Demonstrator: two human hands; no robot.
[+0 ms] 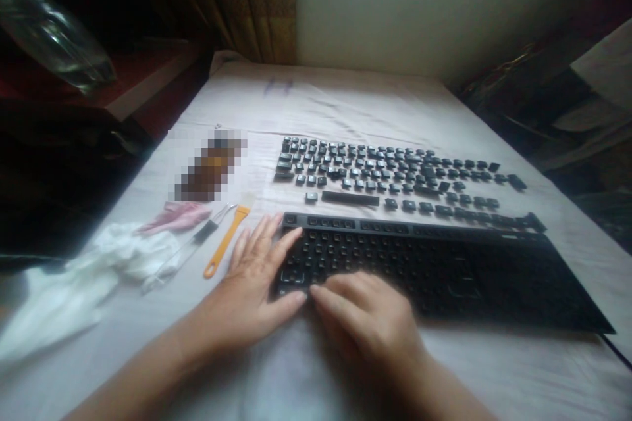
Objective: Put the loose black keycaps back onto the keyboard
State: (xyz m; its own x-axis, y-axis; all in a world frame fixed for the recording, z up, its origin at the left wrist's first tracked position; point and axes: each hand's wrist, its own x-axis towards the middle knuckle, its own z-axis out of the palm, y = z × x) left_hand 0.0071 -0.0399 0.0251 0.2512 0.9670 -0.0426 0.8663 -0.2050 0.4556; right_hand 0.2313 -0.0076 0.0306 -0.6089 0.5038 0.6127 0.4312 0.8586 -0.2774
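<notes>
A black keyboard (pixel 424 270) with its keycaps off lies across the bed, bare switches showing at its left and middle. My left hand (pixel 261 270) is spread flat over the keyboard's left end, fingers apart, thumb by the front left corner. Close beside it, my right hand (pixel 370 316) is curled with its fingers pressed together at the front edge. Whatever it may hold is hidden under the fingers. Beyond the keyboard, the loose black keycaps (pixel 380 161) lie in rows, with the long spacebar keycap (pixel 350 198) in front of them.
Left of the keyboard lie an orange-handled brush (pixel 227 240), a wire tool with a dark grip (pixel 206 230), a pink cloth (pixel 175 217) and a crumpled white cloth (pixel 89 283). Behind them is a pixelated item (pixel 207 168). A clear bottle (pixel 59 39) lies on a reddish surface.
</notes>
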